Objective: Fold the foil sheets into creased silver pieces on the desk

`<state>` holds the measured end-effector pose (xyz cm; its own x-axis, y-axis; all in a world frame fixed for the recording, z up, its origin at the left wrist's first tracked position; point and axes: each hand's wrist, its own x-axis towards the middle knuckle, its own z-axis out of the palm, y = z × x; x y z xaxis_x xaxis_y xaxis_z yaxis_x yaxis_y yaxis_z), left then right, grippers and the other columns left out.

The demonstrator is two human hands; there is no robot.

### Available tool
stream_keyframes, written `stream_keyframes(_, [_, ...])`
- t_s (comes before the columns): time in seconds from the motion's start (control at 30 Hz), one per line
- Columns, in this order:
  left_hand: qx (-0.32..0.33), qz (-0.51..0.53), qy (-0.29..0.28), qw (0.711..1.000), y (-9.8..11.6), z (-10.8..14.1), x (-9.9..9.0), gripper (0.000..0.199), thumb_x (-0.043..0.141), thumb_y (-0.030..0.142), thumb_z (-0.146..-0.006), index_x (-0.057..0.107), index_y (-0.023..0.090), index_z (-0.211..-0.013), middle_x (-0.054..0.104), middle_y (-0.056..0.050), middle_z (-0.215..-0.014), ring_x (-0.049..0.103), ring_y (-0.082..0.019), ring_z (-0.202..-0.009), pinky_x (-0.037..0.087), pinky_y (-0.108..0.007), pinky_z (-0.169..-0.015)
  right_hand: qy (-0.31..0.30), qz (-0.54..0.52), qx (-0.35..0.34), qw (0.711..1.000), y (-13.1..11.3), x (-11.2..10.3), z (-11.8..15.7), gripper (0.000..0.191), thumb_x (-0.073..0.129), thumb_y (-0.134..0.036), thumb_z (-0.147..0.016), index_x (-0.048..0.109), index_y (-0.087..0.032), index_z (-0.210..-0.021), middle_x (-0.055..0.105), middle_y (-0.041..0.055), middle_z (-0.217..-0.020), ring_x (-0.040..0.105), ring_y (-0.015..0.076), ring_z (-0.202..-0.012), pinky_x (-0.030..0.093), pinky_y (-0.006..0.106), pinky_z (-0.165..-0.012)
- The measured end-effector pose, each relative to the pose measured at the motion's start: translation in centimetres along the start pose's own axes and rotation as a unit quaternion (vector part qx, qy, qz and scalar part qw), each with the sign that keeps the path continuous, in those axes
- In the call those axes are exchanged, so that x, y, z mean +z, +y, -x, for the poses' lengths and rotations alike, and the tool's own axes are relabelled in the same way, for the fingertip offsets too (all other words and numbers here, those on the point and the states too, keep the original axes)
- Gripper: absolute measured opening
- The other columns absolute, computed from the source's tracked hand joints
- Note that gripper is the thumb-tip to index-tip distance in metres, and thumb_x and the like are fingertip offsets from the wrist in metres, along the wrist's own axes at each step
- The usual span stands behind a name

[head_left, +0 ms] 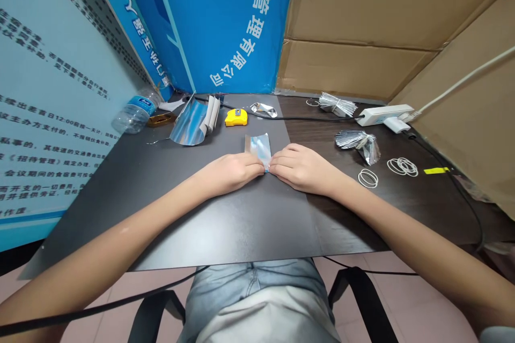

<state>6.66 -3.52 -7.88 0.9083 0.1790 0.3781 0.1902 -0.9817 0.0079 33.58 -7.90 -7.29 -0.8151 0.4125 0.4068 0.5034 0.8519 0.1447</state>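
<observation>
Here the left hand (237,172) is pinching the near edge of a small foil piece (259,146), fingers bunched tight, and the right hand (296,169) is gripping its near-right corner, fingertips almost meeting. The foil is lying on the grey surface (241,230). Beyond it, a yellow tape measure (236,117) is sitting; rightward, banded foil strips (349,140) are resting near white rubber bands (402,167).
</observation>
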Motion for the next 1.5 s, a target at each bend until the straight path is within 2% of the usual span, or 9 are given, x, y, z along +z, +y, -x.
stream_keyframes(0.13, [-0.032, 0.075, -0.033, 0.996, 0.7, 0.5, -1.3, 0.032, 0.056, 0.027, -0.108, 0.074, 0.015, -0.132, 0.077, -0.015, -0.13, 0.073, -0.024, -0.125, 0.06, -0.036, -0.112, -0.022, -0.095, 0.009, 0.995, 0.5, -0.9, 0.6, 0.026, 0.053, -0.021, -0.106, 0.078, -0.017, -0.113, 0.083, 0.0094, -0.113, 0.074, 0.0222, -0.11, 0.053, 0.042, -0.098])
stream_keyframes(0.3, [-0.043, 0.109, -0.055, 0.992, 1.0, 0.8, -2.0, 0.036, 0.06, 0.025, -0.104, 0.072, 0.016, -0.137, 0.074, -0.014, -0.138, 0.072, -0.024, -0.128, 0.058, -0.036, -0.116, 0.043, -0.276, 0.184, 0.943, 0.3, -0.9, -2.4, 0.034, 0.049, -0.031, -0.109, 0.08, -0.017, -0.106, 0.083, 0.0082, -0.111, 0.076, 0.021, -0.107, 0.058, 0.037, -0.099])
stream_keyframes(0.47, [-0.058, 0.103, -0.071, 0.99, 1.0, 0.7, -2.1, 0.034, 0.061, 0.025, -0.103, 0.075, 0.016, -0.133, 0.078, -0.012, -0.127, 0.075, -0.026, -0.119, 0.062, -0.038, -0.108, 0.1, -0.526, 0.355, 0.766, -2.1, 0.8, -10.5, 0.051, 0.025, -0.035, -0.115, 0.065, -0.009, -0.134, 0.075, 0.0139, -0.136, 0.075, 0.0137, -0.118, 0.061, 0.024, -0.097])
stream_keyframes(0.6, [-0.065, 0.104, -0.069, 0.99, 1.1, 0.7, -2.2, 0.039, 0.059, 0.021, -0.102, 0.072, 0.015, -0.138, 0.075, -0.012, -0.134, 0.074, -0.025, -0.121, 0.06, -0.036, -0.11, 0.109, -0.473, 0.383, 0.786, -1.4, 2.8, -11.6, 0.047, 0.031, -0.038, -0.114, 0.061, -0.012, -0.139, 0.069, 0.0134, -0.145, 0.068, 0.0171, -0.13, 0.057, 0.028, -0.107])
stream_keyframes(0.67, [-0.057, 0.105, -0.066, 0.991, 1.1, 0.8, -2.1, 0.04, 0.058, 0.02, -0.101, 0.071, 0.015, -0.138, 0.074, -0.013, -0.137, 0.072, -0.025, -0.126, 0.059, -0.037, -0.113, 0.08, -0.371, 0.419, 0.825, -0.3, 3.8, -9.8, 0.04, 0.038, -0.035, -0.11, 0.065, -0.012, -0.13, 0.073, 0.0148, -0.133, 0.068, 0.0221, -0.127, 0.055, 0.035, -0.11])
stream_keyframes(0.87, [-0.053, 0.089, -0.052, 0.993, 0.8, 1.1, -1.8, 0.04, 0.059, 0.021, -0.099, 0.073, 0.016, -0.136, 0.072, -0.013, -0.141, 0.072, -0.025, -0.127, 0.058, -0.036, -0.114, -0.04, -0.127, 0.377, 0.917, 0.5, 4.7, -5.1, 0.053, 0.032, -0.03, -0.108, 0.053, -0.005, -0.15, 0.05, 0.0255, -0.163, 0.049, 0.0358, -0.152, 0.041, 0.057, -0.126])
stream_keyframes(1.0, [-0.059, 0.093, -0.048, 0.993, 1.1, 1.0, -1.8, 0.041, 0.06, 0.021, -0.097, 0.073, 0.015, -0.135, 0.073, -0.013, -0.14, 0.072, -0.025, -0.126, 0.058, -0.036, -0.114, -0.085, -0.021, 0.372, 0.924, -0.7, 3.7, -5.1, 0.06, 0.032, -0.032, -0.109, 0.044, -0.007, -0.162, 0.032, 0.0213, -0.176, 0.032, 0.0422, -0.163, 0.033, 0.073, -0.127])
stream_keyframes(1.23, [-0.103, 0.135, -0.085, 0.982, 1.6, 0.9, -2.1, 0.043, 0.057, 0.022, -0.097, 0.072, 0.015, -0.137, 0.07, -0.013, -0.144, 0.069, -0.029, -0.132, 0.056, -0.041, -0.118, -0.148, -0.028, 0.286, 0.947, -2.0, 2.4, -4.1, 0.062, 0.021, -0.031, -0.11, 0.043, -0.009, -0.165, 0.037, 0.0167, -0.174, 0.037, 0.0317, -0.164, 0.033, 0.065, -0.131])
stream_keyframes(1.5, [-0.193, 0.211, -0.007, 0.958, -0.2, 0.2, -2.3, 0.039, 0.043, 0.023, -0.103, 0.072, 0.019, -0.131, 0.076, -0.009, -0.134, 0.071, -0.024, -0.127, 0.056, -0.043, -0.117, -0.174, -0.066, 0.309, 0.933, -1.8, 2.4, -3.5, 0.066, 0.02, -0.039, -0.111, 0.038, -0.011, -0.168, 0.032, 0.0152, -0.176, 0.034, 0.0318, -0.165, 0.036, 0.062, -0.131])
